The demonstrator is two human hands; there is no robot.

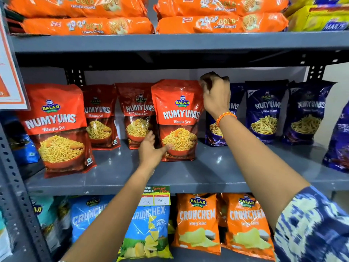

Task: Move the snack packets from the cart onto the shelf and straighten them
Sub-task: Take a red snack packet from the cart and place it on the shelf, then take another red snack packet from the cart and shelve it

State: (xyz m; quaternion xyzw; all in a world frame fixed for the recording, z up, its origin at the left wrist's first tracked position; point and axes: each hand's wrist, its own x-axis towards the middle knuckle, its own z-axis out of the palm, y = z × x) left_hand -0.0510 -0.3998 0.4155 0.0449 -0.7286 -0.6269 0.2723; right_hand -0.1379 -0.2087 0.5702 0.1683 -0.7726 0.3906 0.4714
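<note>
Nearest to the lens I see my right forearm with a blue patterned sleeve (311,224) and an orange thread band at the wrist. From there the arm goes up to the middle shelf (188,178). My right hand (215,95) is curled closed on the top right corner of the red packet (179,120); the fingers pinch the sealed edge, I think to keep the pouch upright while it is set. My left hand (151,150) is lower, with the fingers open and loosely spread. The thumb side touches the bottom left of the same packet, probably to push its base into line.

Only one view is given, so I go on with it. The red packet stands on the shelf board, in front of the others, almost upright and facing forward. It reads "Numyums Bhujia Sev" and shows a bowl of yellow sev. The foil is shiny and a little wrinkled. More red packets (136,114) stand to its left, further back. Dark blue packets (264,110) stand to its right. The cart is not visible.
</note>
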